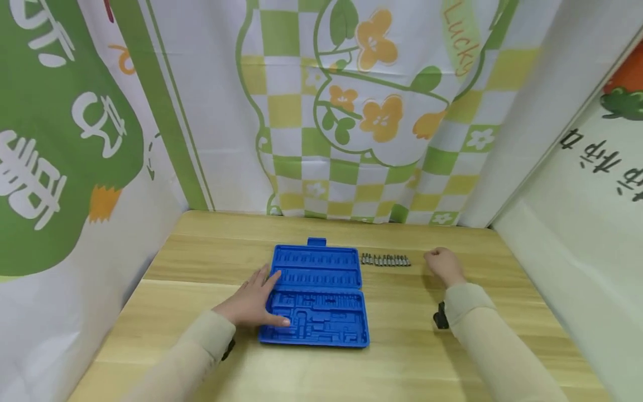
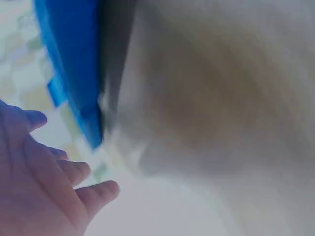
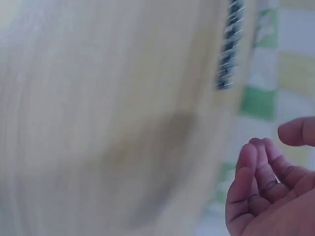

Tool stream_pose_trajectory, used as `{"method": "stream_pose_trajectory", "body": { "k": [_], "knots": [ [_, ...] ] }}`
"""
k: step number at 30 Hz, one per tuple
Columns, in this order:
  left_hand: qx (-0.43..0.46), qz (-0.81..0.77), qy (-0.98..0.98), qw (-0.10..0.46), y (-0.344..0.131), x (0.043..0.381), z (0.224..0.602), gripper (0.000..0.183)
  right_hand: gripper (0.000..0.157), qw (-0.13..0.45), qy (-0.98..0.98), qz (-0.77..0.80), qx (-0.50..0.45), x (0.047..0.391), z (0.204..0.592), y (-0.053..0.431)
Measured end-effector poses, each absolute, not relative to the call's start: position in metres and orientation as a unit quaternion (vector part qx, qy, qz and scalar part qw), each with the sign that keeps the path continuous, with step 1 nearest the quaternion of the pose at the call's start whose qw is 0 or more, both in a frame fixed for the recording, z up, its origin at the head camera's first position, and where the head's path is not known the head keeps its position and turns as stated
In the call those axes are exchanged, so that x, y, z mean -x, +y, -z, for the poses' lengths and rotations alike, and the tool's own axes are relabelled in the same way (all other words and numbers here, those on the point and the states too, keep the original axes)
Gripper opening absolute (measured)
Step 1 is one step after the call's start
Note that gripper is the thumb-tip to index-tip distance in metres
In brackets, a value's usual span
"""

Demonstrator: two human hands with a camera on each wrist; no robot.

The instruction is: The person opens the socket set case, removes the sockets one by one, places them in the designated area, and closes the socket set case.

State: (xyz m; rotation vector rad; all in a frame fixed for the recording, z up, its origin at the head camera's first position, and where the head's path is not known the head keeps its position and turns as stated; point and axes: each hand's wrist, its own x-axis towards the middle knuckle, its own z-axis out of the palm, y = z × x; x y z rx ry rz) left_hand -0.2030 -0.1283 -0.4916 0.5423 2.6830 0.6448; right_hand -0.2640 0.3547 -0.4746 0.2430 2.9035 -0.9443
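Note:
A blue plastic tool case lies unfolded on the table, both halves facing up with moulded slots. My left hand is at its left side, fingers spread and thumb over the near half. In the left wrist view the fingers of that hand are extended beside the blue case. Right of the case, small metal bit sockets stand in a row. My right hand hovers to the right of that row. The right wrist view shows its fingers loosely bent, thumb apart, nothing between them.
The light wooden table carries the case and sockets. A patterned curtain hangs along the table's back edge. Printed cloth closes off the left side, and a white cloth the right.

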Motion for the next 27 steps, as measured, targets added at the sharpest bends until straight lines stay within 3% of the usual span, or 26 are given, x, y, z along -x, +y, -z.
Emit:
{"method": "stream_pose_trajectory", "body": {
  "k": [5, 12, 20, 27],
  "knots": [
    [-0.177, -0.251, 0.945, 0.110, -0.171, 0.210, 0.476, 0.112, 0.043, -0.006, 0.974, 0.226, 0.028, 0.243, 0.460, 0.323],
    [-0.206, -0.225, 0.949, 0.075, -0.187, 0.208, 0.482, 0.116, 0.037, -0.083, 0.976, 0.144, 0.141, 0.223, 0.466, 0.290],
    [-0.175, -0.272, 0.937, 0.130, -0.181, 0.201, 0.500, 0.115, 0.037, -0.071, 0.973, 0.132, 0.174, 0.200, 0.486, 0.268],
    [-0.178, -0.317, 0.917, 0.165, -0.162, 0.225, 0.505, 0.112, 0.042, -0.045, 0.968, 0.129, 0.211, 0.182, 0.500, 0.247]
  ]
}}
